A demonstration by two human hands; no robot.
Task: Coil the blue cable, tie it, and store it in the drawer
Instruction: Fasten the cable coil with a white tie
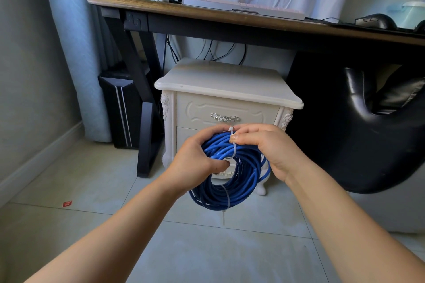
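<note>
Left hand (197, 156) clenched round coil (230, 187); right hand (266, 147) pinches the tie (233, 148), upright across it (second tie (226, 199) lower down). Drawer (225, 109) shut, just beyond the fingers (249, 132).

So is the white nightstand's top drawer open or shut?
Shut: the top drawer sits flush in the nightstand; left hand grips the blue cable, right hand pinches its zip tie.

There is 1 view, from a wide-angle camera worn on the person's head. It looks forward and down, and both forearms reach in from the bottom edge to the left hand (195, 163) and right hand (269, 149), close at mid-frame. Beyond them it faces a white bedside cabinet (227, 82) under a tabletop (207, 12); tiled floor (207, 248) fills the foreground.
</note>
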